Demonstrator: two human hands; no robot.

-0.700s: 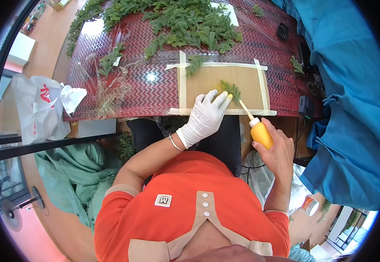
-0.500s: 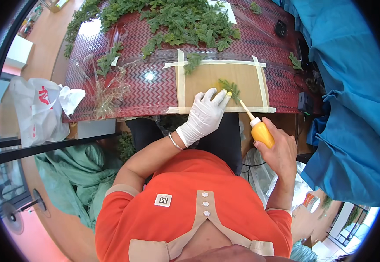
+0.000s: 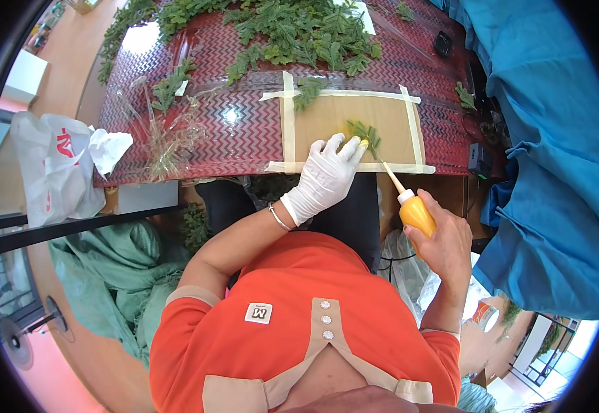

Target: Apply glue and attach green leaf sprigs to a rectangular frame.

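Note:
My left hand (image 3: 323, 177) wears a white glove with yellow-stained fingertips. Its bent fingers pinch a small green leafy sprig (image 3: 372, 140), probably artificial, over a brown board (image 3: 320, 124) edged with pale tape. Bare, my right hand (image 3: 445, 242) wraps round a yellow squeeze bottle (image 3: 418, 218) with a white collar and a long, thin nozzle. The nozzle's tip points at the lower end of the sprig, close to it; I cannot tell whether they touch. Yellow marks show on the board beside my fingers. Another sprig (image 3: 308, 92) lies across the board's top left edge.
A heap of green sprigs (image 3: 299, 34) covers the far part of the red patterned table (image 3: 244, 141). Clear, crinkled strands (image 3: 172, 141) lie at left, near a white plastic bag (image 3: 51, 168). Blue cloth (image 3: 547, 151) hangs at right, beside a small dark box (image 3: 478, 158).
The bottle has drawn slightly right and toward me, its nozzle a little farther from my left fingertips. My left hand keeps its hold, and the sprig has shifted slightly.

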